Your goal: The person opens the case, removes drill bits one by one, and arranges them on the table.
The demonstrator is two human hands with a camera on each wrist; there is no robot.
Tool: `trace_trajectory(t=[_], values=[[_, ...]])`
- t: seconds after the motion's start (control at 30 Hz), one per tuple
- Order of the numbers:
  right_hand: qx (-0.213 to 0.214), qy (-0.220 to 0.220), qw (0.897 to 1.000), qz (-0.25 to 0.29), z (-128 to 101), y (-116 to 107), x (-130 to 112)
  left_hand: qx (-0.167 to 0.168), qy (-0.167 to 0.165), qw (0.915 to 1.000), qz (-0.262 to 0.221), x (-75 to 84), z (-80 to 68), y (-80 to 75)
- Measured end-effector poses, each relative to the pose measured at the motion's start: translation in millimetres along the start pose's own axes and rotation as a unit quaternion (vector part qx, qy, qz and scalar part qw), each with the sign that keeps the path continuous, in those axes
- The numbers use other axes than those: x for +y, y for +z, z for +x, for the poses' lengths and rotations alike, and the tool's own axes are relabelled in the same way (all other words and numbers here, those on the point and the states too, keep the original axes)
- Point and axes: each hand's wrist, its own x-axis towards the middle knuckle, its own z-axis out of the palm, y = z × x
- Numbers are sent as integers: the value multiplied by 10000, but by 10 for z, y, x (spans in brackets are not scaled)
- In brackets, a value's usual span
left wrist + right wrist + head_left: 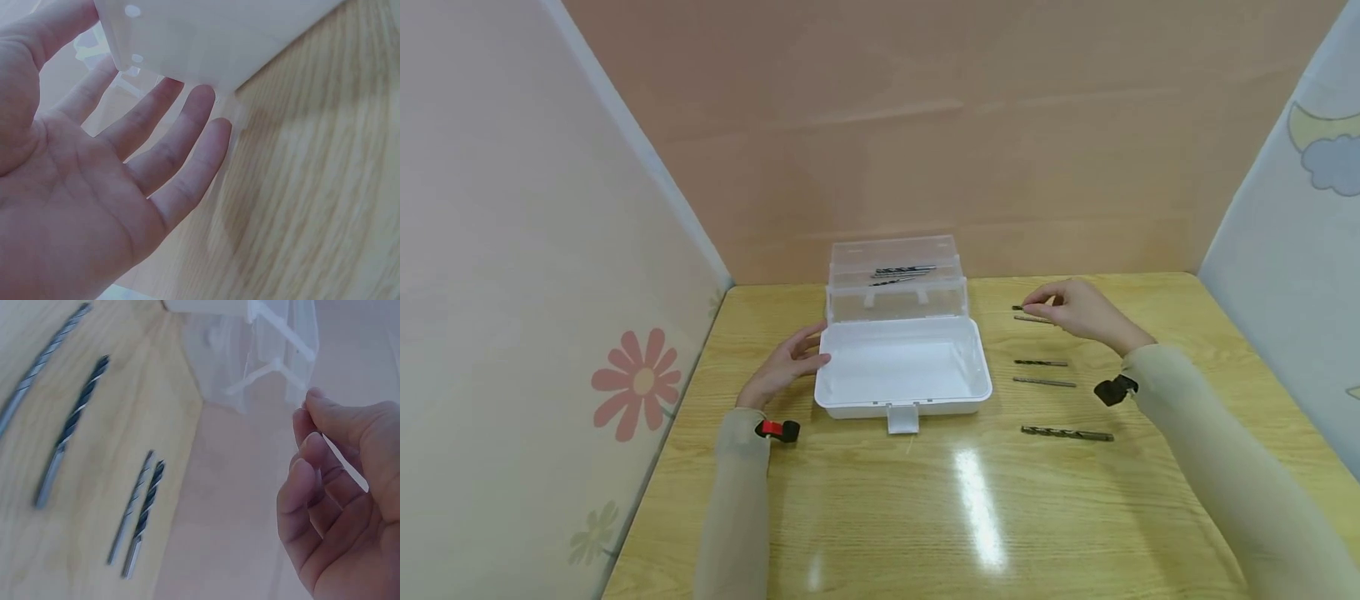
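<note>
Bare counter [880,517] fills the lower frame; screens wall in left, right and back. At centre stands an open white toolbox [901,367], its base empty, several drill bits [901,272] in the clear lid tray. The left hand [784,365], fingers straight, touches its left wall. The right hand [1078,310], loosely curled, hovers over the topmost two of five drill bits [1039,314] lying right of centre; grip unclear
</note>
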Motion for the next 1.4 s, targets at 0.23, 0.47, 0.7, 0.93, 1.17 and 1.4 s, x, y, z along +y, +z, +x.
trace_trajectory(t=[0.23,0.47,0.7,0.93,1.17,1.4], values=[[-114,-25,9996,242,262,-39,-287,5,1,10000,-27,4,5,-6],[-254,18,9984,499,525,-32,-502,-2,64,9999,94,-10,23,-11],[-379,-111,9965,732,828,44,-772,24,-12,10000,79,-27,33,-12],[-498,-169,9969,585,1055,166,-1039,17,-36,10000,52,-26,18,-20],[-565,-427,9963,489,1246,383,-1241,32,-38,10000,10,-46,-5,-40],[-686,-651,9951,280,1361,537,-1336,23,-51,10000,29,-53,-4,-29]])
